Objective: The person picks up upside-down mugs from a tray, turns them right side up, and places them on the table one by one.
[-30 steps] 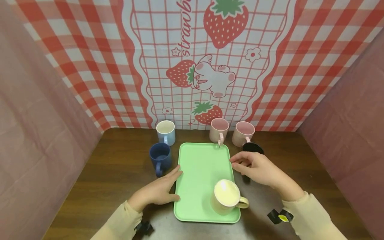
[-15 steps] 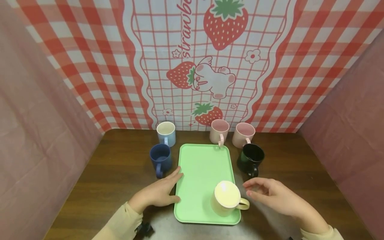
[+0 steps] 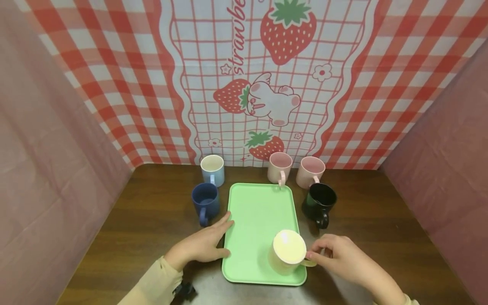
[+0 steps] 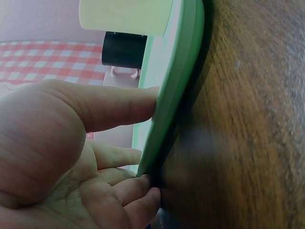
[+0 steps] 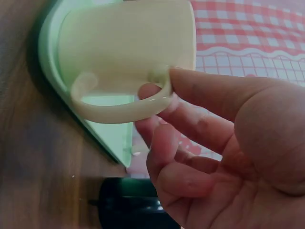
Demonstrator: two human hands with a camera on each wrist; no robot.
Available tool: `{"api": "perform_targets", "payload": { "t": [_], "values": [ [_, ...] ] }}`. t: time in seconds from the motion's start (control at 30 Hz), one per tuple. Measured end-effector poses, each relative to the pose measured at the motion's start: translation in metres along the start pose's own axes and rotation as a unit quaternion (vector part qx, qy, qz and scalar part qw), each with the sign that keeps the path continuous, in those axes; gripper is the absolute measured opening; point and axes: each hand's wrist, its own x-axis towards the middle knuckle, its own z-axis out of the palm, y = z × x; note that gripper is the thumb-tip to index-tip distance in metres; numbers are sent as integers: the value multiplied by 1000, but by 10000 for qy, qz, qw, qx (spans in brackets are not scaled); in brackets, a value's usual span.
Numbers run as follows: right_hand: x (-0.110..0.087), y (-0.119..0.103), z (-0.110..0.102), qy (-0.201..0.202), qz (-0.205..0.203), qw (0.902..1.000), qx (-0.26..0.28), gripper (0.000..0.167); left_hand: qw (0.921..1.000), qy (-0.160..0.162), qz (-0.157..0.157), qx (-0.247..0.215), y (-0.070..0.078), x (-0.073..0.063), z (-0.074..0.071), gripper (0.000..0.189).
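A pale yellow mug (image 3: pixel 286 256) stands upright on the near right corner of the light green tray (image 3: pixel 259 212). At its handle is my right hand (image 3: pixel 343 258). In the right wrist view, the thumb (image 5: pixel 205 90) presses the top of the mug's handle (image 5: pixel 124 112) while a fingertip reaches inside the loop. The other fingers curl below it. My left hand (image 3: pixel 200 245) rests against the tray's left edge with spread, fairly straight fingers. Seen from the left wrist, its thumb (image 4: pixel 124 102) touches the tray rim (image 4: pixel 178 62).
A dark blue mug (image 3: pixel 206 201) and a light blue mug (image 3: pixel 213 171) stand left of the tray. Two pink mugs (image 3: pixel 280 167) are at the back, with a black mug (image 3: pixel 318 203) beside the tray's right edge. A checked cloth (image 3: pixel 236 140) hangs behind the brown table (image 3: pixel 137 228).
My right hand has come back from beside the black mug toward me, then moved left to the yellow mug's handle and taken hold of it. The left hand stays at the tray.
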Motion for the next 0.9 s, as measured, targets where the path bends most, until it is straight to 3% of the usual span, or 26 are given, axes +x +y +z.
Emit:
{"api": "perform_targets", "payload": {
  "t": [0.1,0.3,0.4,0.53,0.77,0.9],
  "values": [
    [2,-4,-1,-147,-43,9998,-103,7,10000,-7,-17,-11,0,0,0,84],
    [5,-4,3,-850,147,9957,328,15,10000,-48,-49,-23,1,0,0,83],
    [6,-6,6,-933,177,9950,323,20,10000,-56,-54,-34,2,0,0,83],
    [9,-9,7,-908,144,9955,220,23,10000,-42,-67,-25,3,-1,0,83],
    [12,-10,11,-506,-600,9969,-54,18,9999,-51,-90,-19,3,-1,0,83],
    [17,-14,18,-240,-615,9975,-238,16,9999,-67,-101,-34,4,-1,0,83]
  ]
}}
